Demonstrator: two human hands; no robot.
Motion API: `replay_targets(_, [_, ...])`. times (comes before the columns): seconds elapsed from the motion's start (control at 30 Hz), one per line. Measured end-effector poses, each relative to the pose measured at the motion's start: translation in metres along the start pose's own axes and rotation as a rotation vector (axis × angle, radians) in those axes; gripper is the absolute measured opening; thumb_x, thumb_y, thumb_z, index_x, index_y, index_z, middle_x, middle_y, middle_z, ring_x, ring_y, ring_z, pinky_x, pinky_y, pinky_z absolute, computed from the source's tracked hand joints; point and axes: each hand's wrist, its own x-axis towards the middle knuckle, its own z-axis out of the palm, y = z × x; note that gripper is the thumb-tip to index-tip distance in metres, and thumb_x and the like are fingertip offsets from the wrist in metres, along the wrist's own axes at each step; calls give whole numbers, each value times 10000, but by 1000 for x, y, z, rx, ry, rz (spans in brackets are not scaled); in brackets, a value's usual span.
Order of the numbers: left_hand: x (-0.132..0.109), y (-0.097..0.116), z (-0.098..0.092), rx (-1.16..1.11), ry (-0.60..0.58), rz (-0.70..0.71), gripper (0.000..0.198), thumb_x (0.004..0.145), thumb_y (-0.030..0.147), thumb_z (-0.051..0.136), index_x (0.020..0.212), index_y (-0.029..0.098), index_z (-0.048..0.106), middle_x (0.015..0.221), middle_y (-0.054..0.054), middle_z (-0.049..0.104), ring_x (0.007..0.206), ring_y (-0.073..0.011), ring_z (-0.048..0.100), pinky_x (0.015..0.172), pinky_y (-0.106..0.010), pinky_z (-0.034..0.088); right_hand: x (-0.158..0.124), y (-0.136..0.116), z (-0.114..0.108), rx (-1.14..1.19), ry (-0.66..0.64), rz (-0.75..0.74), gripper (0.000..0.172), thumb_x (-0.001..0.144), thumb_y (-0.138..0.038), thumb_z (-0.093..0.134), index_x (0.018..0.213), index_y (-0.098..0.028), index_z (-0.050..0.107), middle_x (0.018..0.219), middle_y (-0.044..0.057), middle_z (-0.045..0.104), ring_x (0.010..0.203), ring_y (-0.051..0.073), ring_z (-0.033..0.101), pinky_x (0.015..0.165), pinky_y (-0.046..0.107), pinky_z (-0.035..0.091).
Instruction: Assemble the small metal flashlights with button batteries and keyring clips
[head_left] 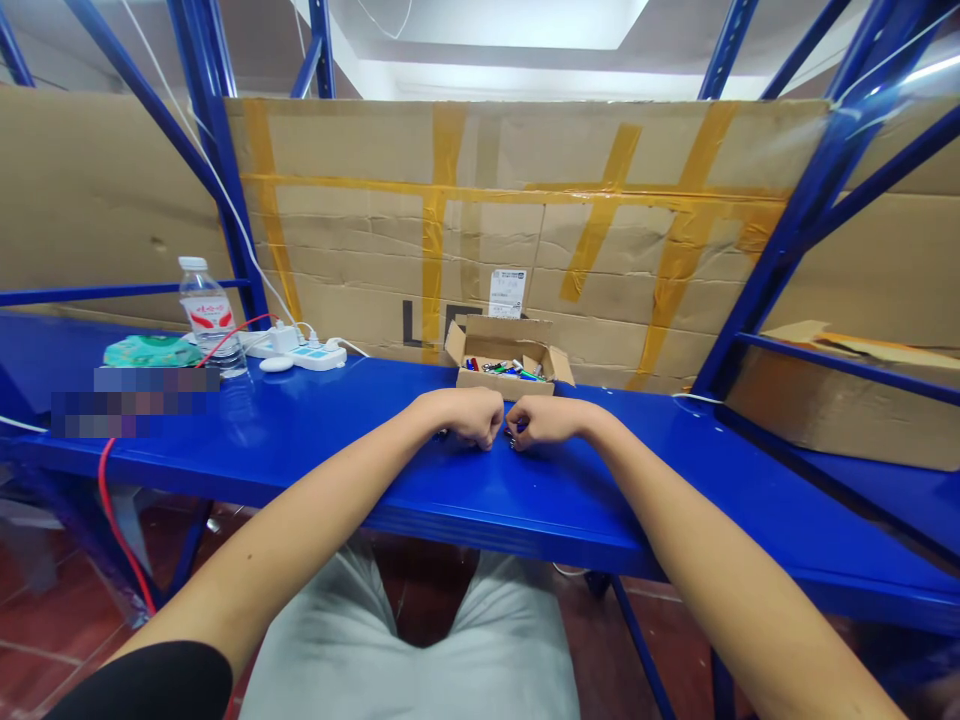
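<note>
Both my hands rest on the blue metal shelf (315, 450), fists curled and nearly touching. My left hand (474, 414) is closed with its knuckles up; what it grips is hidden. My right hand (541, 420) is closed too, pinching a small dark metallic piece (511, 437) that I cannot make out. Just behind the hands stands a small open cardboard box (507, 364) holding several small coloured parts (504, 368).
At the back left stand a water bottle (208, 318), a white power strip (307, 354) with plugs and a red cable (112, 520), a white mouse-like object (276, 364) and a green packet (151, 351). Taped cardboard (525, 220) walls the back. Blue rack posts (817, 190) flank both sides.
</note>
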Motion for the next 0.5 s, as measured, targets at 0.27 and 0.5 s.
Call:
replay_targets(0.27, [0,-14,-3,-154,-77,8,155,722,271,667,832,165,648,643,-2,637,569,-151,601,521,-231,422,1,7,-1,11,-9,2,123,663,-278,639,750,-191,632,708,-17,610,676,141,521,586,238,361])
replay_targets(0.5, [-9,-27,-10,-142,83,88,185,675,257,720,823,153,683,738,-6,683,677,-137,590,595,-224,408,-3,-1,-3,-5,-34,59,108,659,-295,642,700,-197,627,706,-14,609,685,145,516,596,248,358])
